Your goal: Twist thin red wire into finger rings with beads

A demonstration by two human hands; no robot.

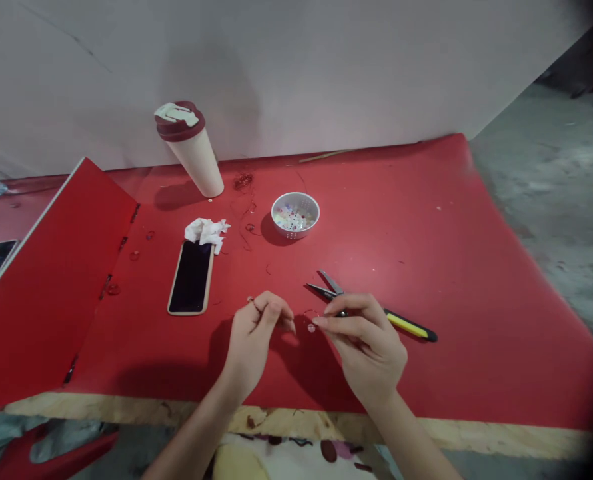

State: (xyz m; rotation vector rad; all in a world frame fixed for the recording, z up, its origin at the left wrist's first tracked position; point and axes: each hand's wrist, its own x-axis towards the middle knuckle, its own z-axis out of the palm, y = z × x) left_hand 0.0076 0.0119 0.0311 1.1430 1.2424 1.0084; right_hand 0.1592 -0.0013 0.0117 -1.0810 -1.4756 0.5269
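My left hand [255, 337] pinches a tiny pale bead [250, 300] on a thin wire between thumb and fingers. My right hand [364, 350] pinches near a faint thin red wire [308, 311], which is hard to follow. Its fingers lie over a pair of scissors [371, 308] with a black and yellow handle and steel blades pointing left. A small pale round bead [311, 327] rests on the red tabletop [426, 253] just left of my right fingertips.
A white perforated bowl [295, 215] of beads, a black phone [191, 277], crumpled tissue [206, 231], a cream tumbler [191, 150], red wire scraps [243, 181] and small rings [134, 255] lie ahead. A hinged red board [51, 280] rises left. The plywood edge [296, 423] runs below.
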